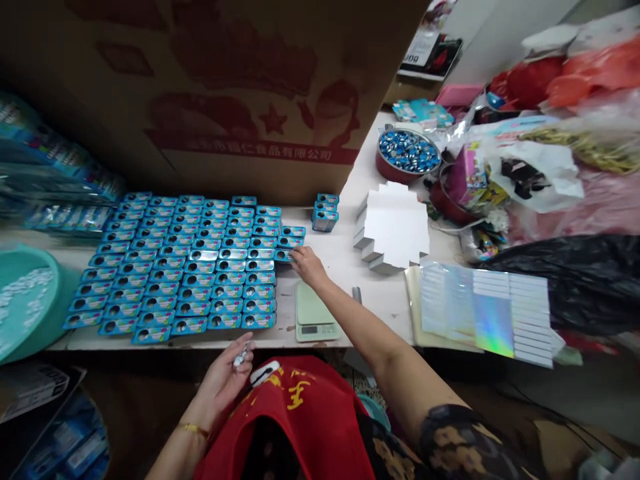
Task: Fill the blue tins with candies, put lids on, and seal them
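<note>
Blue boxes (195, 294) stand in tight ranks, and the right hand (309, 265) is out at their edge!

Down at the table's (383, 300) front edge, the left hand (226, 373) has its fingers curled loosely around white pieces (241, 356), palm up, probably cupped so that nothing spills. The right fingers touch the touched box (283, 255), nearest of a short column jutting from the block's right side, beyond the scale (310, 307); whether they pinch or merely press, I can't tell. Those ranks look packed face up to keep every top within reach. And the look of it: glossy blue, rectangular, pale lettering, a dark circle towards its left end.
</note>
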The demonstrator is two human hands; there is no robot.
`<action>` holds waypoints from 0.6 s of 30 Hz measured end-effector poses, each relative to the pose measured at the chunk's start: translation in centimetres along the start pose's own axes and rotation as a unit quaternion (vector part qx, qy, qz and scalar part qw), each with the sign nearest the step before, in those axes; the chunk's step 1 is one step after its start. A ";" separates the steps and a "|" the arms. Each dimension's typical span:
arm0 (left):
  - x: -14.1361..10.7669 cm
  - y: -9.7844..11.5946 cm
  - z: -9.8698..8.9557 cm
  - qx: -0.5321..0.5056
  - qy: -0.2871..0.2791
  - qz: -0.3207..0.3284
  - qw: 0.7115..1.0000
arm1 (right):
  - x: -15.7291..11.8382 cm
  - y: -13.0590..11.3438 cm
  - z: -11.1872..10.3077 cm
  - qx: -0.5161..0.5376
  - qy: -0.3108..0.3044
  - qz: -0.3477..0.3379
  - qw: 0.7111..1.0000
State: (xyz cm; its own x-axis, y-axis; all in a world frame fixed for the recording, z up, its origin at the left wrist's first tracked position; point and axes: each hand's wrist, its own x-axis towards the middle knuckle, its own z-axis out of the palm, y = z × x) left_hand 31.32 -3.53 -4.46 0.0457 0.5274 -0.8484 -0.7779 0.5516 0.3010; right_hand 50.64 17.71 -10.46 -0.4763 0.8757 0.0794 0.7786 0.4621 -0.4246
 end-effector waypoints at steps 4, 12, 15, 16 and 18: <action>0.4 0.3 -0.4 -0.010 0.023 0.016 1.000 | 1.1 2.4 -0.2 -0.001 0.015 -0.020 1.000; -0.4 -0.3 -1.2 -0.053 0.084 0.031 0.995 | 5.5 10.3 -4.1 -0.140 0.075 0.136 0.978; -0.3 -0.9 -1.1 -0.059 0.072 0.033 0.995 | 5.4 10.9 -3.8 -0.209 0.026 0.112 0.971; -0.2 -1.1 -1.0 -0.058 0.064 0.034 0.996 | 5.2 10.7 -3.7 -0.224 0.020 0.102 0.969; -0.2 -1.5 -0.9 -0.055 0.051 0.034 0.997 | 4.7 10.2 -3.7 -0.244 0.001 0.082 0.966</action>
State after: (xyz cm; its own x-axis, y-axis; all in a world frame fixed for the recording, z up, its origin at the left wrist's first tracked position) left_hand 31.97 -5.01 -5.16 -0.0692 0.4889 -0.8696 -0.8414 0.4397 0.3142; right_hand 57.90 27.05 -11.09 -0.3295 0.9429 0.0480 0.9438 0.3276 0.0433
